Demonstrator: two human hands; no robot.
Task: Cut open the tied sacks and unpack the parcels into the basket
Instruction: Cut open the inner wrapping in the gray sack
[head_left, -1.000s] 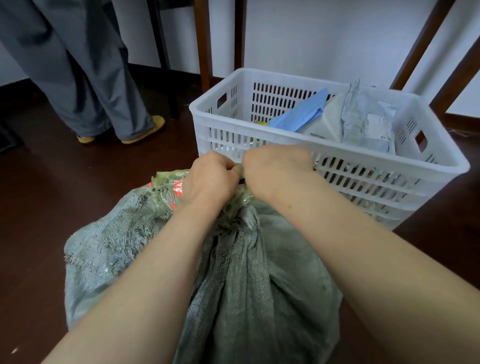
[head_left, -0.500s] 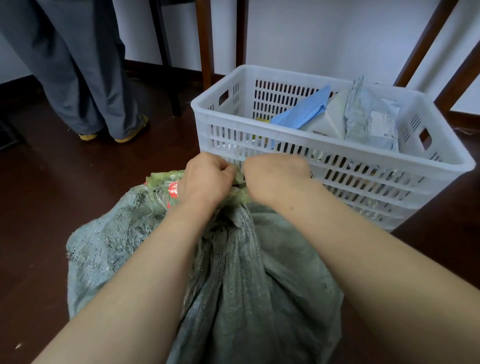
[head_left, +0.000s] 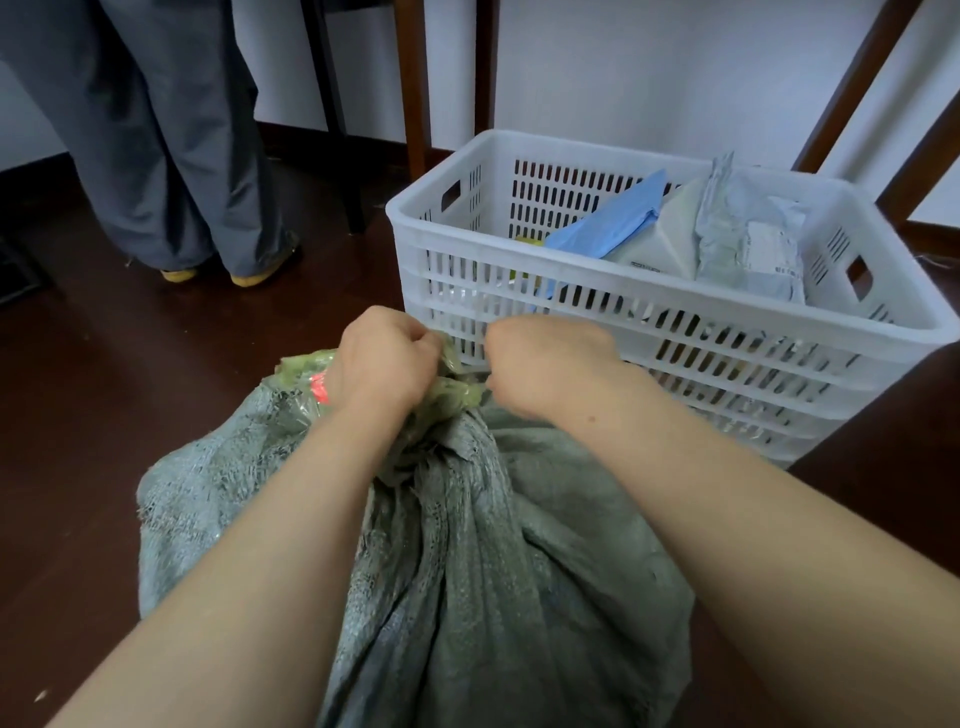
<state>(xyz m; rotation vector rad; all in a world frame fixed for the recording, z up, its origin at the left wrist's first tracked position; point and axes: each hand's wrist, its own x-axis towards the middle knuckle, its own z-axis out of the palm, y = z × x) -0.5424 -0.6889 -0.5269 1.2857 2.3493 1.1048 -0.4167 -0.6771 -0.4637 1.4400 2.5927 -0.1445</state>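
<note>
Dark glossy floor (head_left: 104, 389), white wall (head_left: 623, 67), brown wooden legs (head_left: 413, 78), perhaps a table's.

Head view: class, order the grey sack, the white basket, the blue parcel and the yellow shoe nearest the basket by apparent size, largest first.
1. grey sack and white basket: about alike; the sack is nearer, so tied.
2. blue parcel, partly hidden.
3. yellow shoe, mostly under a trouser leg.
</note>
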